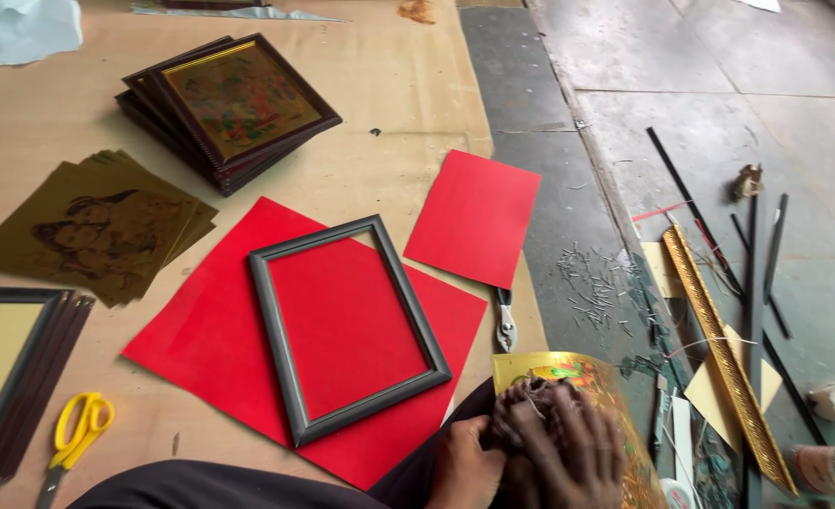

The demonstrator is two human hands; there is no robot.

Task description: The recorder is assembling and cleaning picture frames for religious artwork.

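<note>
A glossy gold picture print was held at about 5 o'clock in the view, low near the bottom edge. It was gripped by both hands: the left hand was closed on its near left edge, and the right hand was laid across its face with the fingers curled over it. The print showed a shiny golden surface with patches of green and red, and its upper edge curled slightly upward.

No true container was seen; the nearest thing to one was an empty dark grey frame at the centre, lying flat on a large red sheet, with only red showing inside it. A smaller red sheet lay at 1 o'clock from the frame, apart from it. Pliers lay just at 12 o'clock of the print.

At 11 o'clock a stack of framed pictures was seen, and at 9 o'clock a pile of gold prints. Yellow-handled scissors lay at 8 o'clock beside more stacked frames. A gilt moulding strip and scattered small nails lay at 3 o'clock on the floor.
</note>
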